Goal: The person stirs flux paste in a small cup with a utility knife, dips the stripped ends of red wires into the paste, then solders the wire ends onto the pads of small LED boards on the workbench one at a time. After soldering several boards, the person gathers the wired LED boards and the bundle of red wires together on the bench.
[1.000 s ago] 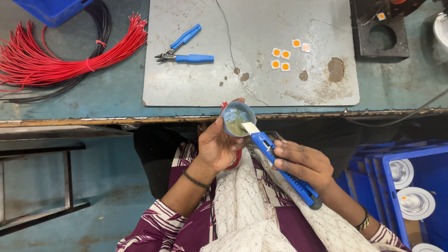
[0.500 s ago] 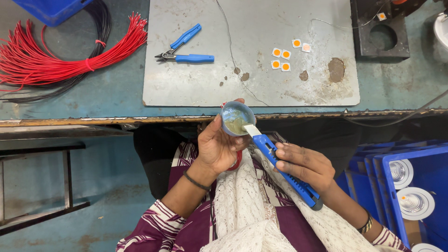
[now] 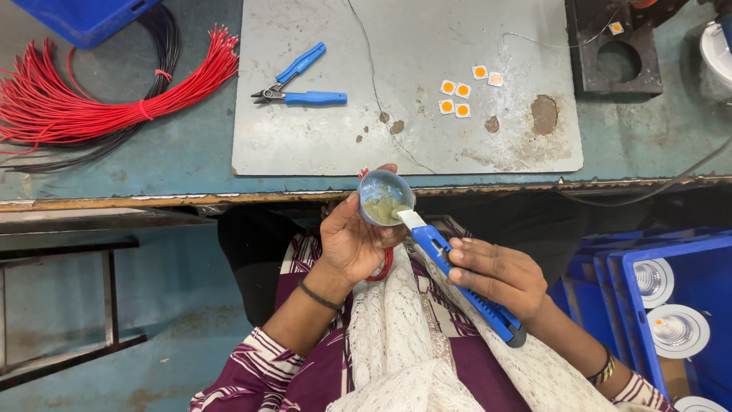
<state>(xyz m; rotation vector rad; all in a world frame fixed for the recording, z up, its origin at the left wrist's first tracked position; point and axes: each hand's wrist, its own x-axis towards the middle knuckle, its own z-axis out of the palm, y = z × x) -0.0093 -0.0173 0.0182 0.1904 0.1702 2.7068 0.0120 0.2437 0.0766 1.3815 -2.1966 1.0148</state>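
Our left hand (image 3: 352, 243) is curled around a small clear cup (image 3: 385, 197) of greyish paste, fingers pressed against its sides, holding it just below the front edge of the metal plate (image 3: 305, 137). Our right hand (image 3: 497, 276) is closed around a blue utility knife (image 3: 463, 284), whose blade tip dips into the paste in the cup. On the plate, toward its left, lie blue-handled pliers (image 3: 301, 82); toward its right sit several small orange-and-white squares (image 3: 456, 99). Left of the plate is a bundle of red wires (image 3: 99, 107). Below the plate's right corner, blue bins (image 3: 686, 282) hold round lamp parts.
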